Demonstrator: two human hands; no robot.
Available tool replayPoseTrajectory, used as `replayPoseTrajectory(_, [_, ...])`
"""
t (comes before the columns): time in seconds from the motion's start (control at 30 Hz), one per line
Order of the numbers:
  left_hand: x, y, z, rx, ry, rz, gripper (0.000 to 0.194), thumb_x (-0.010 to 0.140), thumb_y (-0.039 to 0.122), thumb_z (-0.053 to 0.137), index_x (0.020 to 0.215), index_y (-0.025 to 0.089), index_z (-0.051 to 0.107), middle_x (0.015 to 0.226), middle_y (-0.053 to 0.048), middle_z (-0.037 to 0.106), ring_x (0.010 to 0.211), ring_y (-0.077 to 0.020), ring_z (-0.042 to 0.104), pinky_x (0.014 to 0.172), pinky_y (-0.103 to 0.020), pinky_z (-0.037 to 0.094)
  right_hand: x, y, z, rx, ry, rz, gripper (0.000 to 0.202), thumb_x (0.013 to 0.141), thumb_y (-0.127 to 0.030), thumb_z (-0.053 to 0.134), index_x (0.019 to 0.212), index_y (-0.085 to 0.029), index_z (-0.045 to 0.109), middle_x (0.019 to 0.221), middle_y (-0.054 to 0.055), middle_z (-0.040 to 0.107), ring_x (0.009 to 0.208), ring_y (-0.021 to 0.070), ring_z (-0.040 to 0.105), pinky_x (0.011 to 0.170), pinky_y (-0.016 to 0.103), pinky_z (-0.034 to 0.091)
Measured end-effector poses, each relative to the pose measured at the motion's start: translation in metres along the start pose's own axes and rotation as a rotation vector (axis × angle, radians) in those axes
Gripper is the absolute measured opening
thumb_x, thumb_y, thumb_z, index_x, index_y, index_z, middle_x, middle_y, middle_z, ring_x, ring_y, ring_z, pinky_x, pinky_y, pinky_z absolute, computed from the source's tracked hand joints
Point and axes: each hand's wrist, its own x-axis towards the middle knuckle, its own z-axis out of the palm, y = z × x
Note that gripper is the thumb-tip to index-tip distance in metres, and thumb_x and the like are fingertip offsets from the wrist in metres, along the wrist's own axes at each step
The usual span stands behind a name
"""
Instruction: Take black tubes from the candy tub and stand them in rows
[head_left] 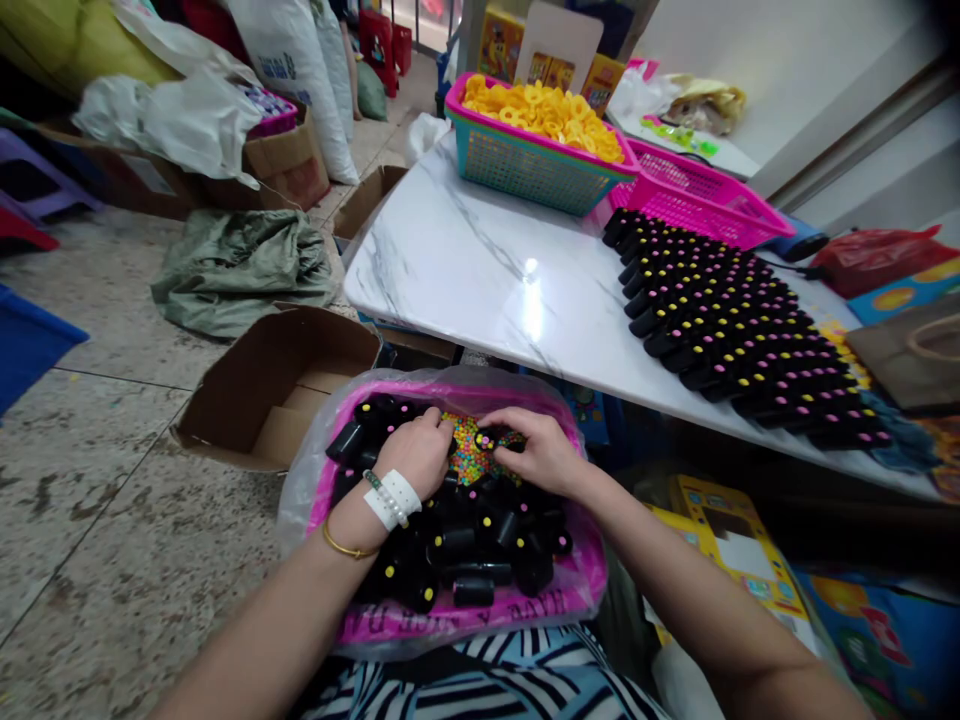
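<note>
A pink basket [594, 560] lined with clear plastic sits at my lap, filled with short black plastic cylinders [474, 591] that carry small yellow or pink dots on their ends. Among them lies a heap of tiny multicoloured beads [466, 462]. My right hand [541, 452] is at the heap's right side, thumb and fingers pinched around a black cylinder [486, 440] with coloured dots at its end. At the heap's left edge is my left hand [418, 452], its fingers curled downward. A dark bit shows by its fingertips, but what it holds is hidden.
Ahead stands a white marble-patterned table [480, 270]. On it are rows of dotted black cylinders [735, 320], a teal-and-pink basket [517, 165] of yellow rings [547, 115], and another pink basket [697, 195]. An open cardboard box [262, 390] is on the floor at left.
</note>
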Motion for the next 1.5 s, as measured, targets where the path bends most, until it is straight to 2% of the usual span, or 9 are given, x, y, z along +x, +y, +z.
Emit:
replayPoseTrajectory(0.3, [0.001,-0.001,0.002,-0.002,-0.032,-0.01,0.02,0.082,0.018,0.051,0.098,0.013,0.062,0.103,-0.011,0.056,0.085,-0.0257,0.065,0.073,-0.038,0.054,0.014,0.011,0.031,-0.57,-0.332,-0.042,0.025,0.085,-0.013,0.055,0.108,-0.013,0.066,0.104,0.014,0.065,0.097,0.0247,0.056,0.085,0.037,0.048])
replayPoseTrajectory(0.43, [-0.001,-0.001,0.001,-0.026,-0.037,-0.023,0.022,0.083,0.017,0.05,0.1,0.013,0.062,0.103,-0.012,0.057,0.088,-0.0262,0.065,0.074,-0.038,0.054,0.006,0.004,0.03,-0.328,-0.234,-0.035,0.029,0.078,-0.01,0.062,0.107,-0.013,0.066,0.102,0.011,0.067,0.097,0.0222,0.058,0.09,0.035,0.047])
replayPoseTrajectory(0.63, [-0.001,-0.004,-0.001,-0.032,-0.044,-0.018,0.022,0.082,0.017,0.051,0.1,0.013,0.062,0.103,-0.011,0.056,0.085,-0.025,0.065,0.075,-0.037,0.053,-0.022,0.002,0.017,0.343,0.004,0.231,0.032,0.078,-0.025,0.068,0.109,-0.02,0.064,0.104,0.003,0.068,0.096,0.0175,0.064,0.088,0.031,0.05])
replayPoseTrajectory(0.73, [0.001,-0.003,-0.002,-0.036,-0.059,-0.009,0.021,0.082,0.019,0.053,0.099,0.013,0.062,0.103,-0.012,0.056,0.087,-0.0261,0.065,0.074,-0.038,0.053,-0.026,-0.009,0.013,0.447,0.052,0.239,0.034,0.078,-0.025,0.068,0.11,-0.019,0.061,0.107,0.004,0.067,0.098,0.0177,0.065,0.089,0.031,0.051])
replayPoseTrajectory(0.87, [0.002,-0.001,-0.002,-0.04,-0.064,0.005,0.022,0.081,0.017,0.053,0.1,0.013,0.062,0.105,-0.012,0.057,0.088,-0.0273,0.065,0.076,-0.039,0.053,-0.021,-0.039,-0.011,0.179,0.132,0.07,0.043,0.077,-0.015,0.062,0.12,-0.022,0.054,0.111,0.005,0.066,0.1,0.0167,0.064,0.09,0.03,0.05])
replayPoseTrajectory(1.03, [0.006,-0.009,0.007,-0.083,-0.073,0.003,0.028,0.077,0.014,0.055,0.104,0.014,0.062,0.111,-0.013,0.058,0.091,-0.0297,0.066,0.08,-0.043,0.052,0.003,-0.058,-0.073,-0.218,0.055,-0.192,0.039,0.079,-0.01,0.056,0.118,-0.017,0.057,0.11,0.009,0.065,0.102,0.0174,0.061,0.091,0.029,0.05])
replayPoseTrajectory(1.23, [0.012,-0.015,0.013,-0.148,-0.088,-0.03,0.031,0.078,0.014,0.055,0.108,0.016,0.063,0.117,-0.012,0.059,0.097,-0.0292,0.066,0.087,-0.043,0.051,0.07,-0.039,-0.154,-0.519,-0.01,-0.095,0.011,0.081,-0.021,0.064,0.09,-0.016,0.067,0.088,0.006,0.068,0.086,0.0176,0.062,0.081,0.03,0.049])
replayPoseTrajectory(1.37, [0.008,-0.014,0.008,-0.157,-0.08,-0.034,0.031,0.078,0.013,0.054,0.108,0.015,0.063,0.114,-0.013,0.061,0.098,-0.0305,0.065,0.087,-0.043,0.05,0.093,-0.029,-0.154,-0.732,-0.223,-0.08,0.009,0.078,-0.013,0.06,0.084,-0.018,0.066,0.083,0.004,0.066,0.083,0.0171,0.06,0.074,0.027,0.044])
replayPoseTrajectory(1.5, [0.015,-0.007,-0.004,-0.404,0.044,-0.084,0.024,0.077,0.016,0.054,0.101,0.013,0.061,0.11,-0.013,0.06,0.093,-0.0264,0.064,0.086,-0.038,0.049,0.097,-0.012,-0.123,-0.908,0.008,0.018,0.018,0.085,-0.01,0.046,0.089,-0.016,0.063,0.093,0.01,0.063,0.084,0.0196,0.057,0.068,0.028,0.043])
